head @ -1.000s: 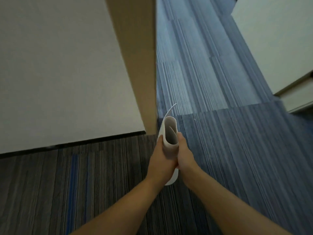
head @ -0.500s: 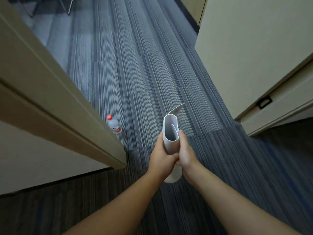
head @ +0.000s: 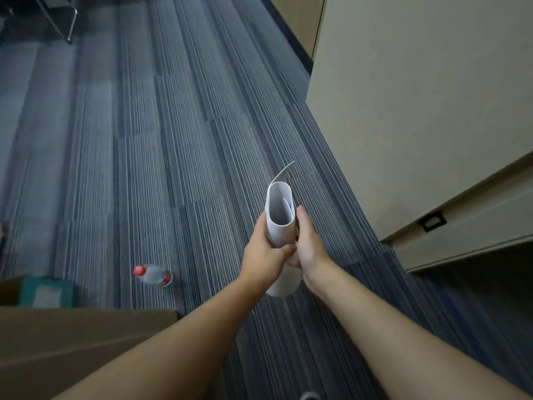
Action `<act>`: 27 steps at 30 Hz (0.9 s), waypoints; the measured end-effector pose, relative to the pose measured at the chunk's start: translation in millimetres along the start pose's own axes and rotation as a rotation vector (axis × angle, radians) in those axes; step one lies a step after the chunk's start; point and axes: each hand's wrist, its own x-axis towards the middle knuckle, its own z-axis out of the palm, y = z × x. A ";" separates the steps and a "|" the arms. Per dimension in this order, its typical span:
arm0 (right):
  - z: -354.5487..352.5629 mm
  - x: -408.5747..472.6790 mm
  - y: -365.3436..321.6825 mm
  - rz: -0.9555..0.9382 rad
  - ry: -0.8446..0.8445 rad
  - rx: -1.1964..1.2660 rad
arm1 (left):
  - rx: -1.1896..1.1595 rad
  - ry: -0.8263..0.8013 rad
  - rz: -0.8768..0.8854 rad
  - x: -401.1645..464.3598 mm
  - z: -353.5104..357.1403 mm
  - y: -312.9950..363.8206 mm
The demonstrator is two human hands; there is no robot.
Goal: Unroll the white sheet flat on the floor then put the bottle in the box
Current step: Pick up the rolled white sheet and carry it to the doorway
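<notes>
I hold a rolled white sheet [head: 279, 215] upright in front of me, its open end facing up and one loose corner curling out at the top. My left hand [head: 264, 251] wraps its left side and my right hand [head: 307, 245] its right side, fingers overlapping low on the roll. A clear plastic bottle [head: 153, 275] with a red cap lies on its side on the carpet to the left. A cardboard box [head: 34, 290] with a teal and white patch shows at the left edge, mostly hidden.
Striped blue-grey carpet [head: 150, 145] stretches ahead. A beige door edge [head: 80, 336] fills the lower left. A beige wall and a door with a recessed handle [head: 431, 222] stand on the right. Metal chair legs [head: 62, 21] are at the far top left.
The view has swung left and forward past the door edge; the bottle and then the box have come into sight. Both hands keep the same hold on the roll.
</notes>
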 end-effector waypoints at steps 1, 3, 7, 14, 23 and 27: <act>-2.7 11.5 -8.7 -0.004 0.005 -0.020 | 0.000 -0.005 -0.010 12.4 3.8 6.8; -7.5 38.3 -30.7 0.019 0.030 -0.050 | -0.009 -0.015 -0.024 41.2 11.6 22.8; -8.0 88.8 -86.6 0.020 -0.008 -0.107 | -0.024 0.031 -0.063 104.6 20.3 51.8; 18.2 176.9 -171.1 0.019 -0.064 -0.212 | -0.096 0.113 -0.084 211.8 18.2 96.8; 151.0 308.8 -275.6 -0.009 -0.208 -0.444 | -0.228 0.298 -0.126 370.6 -81.9 140.5; 222.4 351.9 -302.5 0.009 -0.288 -0.520 | -0.266 0.404 -0.156 419.5 -143.0 154.3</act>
